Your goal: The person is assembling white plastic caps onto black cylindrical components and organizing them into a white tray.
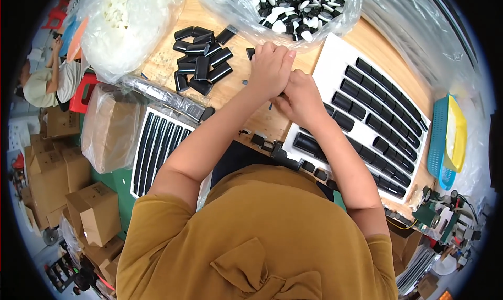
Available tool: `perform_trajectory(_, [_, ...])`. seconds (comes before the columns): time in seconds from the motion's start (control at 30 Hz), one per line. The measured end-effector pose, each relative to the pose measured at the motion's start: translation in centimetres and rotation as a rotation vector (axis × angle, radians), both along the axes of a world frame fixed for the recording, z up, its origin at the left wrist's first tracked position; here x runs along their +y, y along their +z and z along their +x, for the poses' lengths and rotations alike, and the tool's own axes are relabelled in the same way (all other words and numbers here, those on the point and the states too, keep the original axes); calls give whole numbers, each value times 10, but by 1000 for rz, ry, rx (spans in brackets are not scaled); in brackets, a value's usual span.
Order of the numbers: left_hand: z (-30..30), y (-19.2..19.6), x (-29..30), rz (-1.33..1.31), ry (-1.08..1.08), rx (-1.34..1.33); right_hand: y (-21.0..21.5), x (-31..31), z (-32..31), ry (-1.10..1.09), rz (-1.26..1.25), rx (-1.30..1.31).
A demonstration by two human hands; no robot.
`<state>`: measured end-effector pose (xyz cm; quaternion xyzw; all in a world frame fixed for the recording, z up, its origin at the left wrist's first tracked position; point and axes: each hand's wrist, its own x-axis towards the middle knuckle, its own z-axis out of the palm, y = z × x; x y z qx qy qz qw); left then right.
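Note:
My left hand [269,69] and my right hand [302,97] are pressed together over the wooden table, both with curled fingers. What they grip between them is mostly hidden; only a dark sliver shows under the fingers. A small black piece [250,53] peeks out beside my left hand's fingers, and I cannot tell whether it is held or lying on the table. To the left lies a loose pile of glossy black, flattened tube-like pieces [201,68]. On the right, a white tray [326,56] carries rows of similar black pieces, with some gaps among them.
Beyond my hands sits a clear plastic bag [352,18] of small black and white oval parts. Another bag [107,51] holds cream-coloured bits. A second filled tray [161,123] is at left. Blue and yellow baskets [439,143] stand right; cartons [94,212] and a seated person [47,84] are at left.

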<state>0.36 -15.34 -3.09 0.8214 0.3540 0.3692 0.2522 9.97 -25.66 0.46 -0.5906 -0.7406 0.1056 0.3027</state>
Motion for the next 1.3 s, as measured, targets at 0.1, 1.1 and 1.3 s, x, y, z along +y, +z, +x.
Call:
perform_trajectory(0.1, [-5, -2, -3, 13, -64, -20, 2, -5, -3, -18, 43, -45])
perform_trajectory(1.1, [-79, 69, -69, -1066, -341, -583, 31, -55, -4, -256, -281, 1256])
perform_trajectory(1.3, [-78, 74, -80, -1046, -384, -596, 53, -77, -5, -296, -242, 1228])
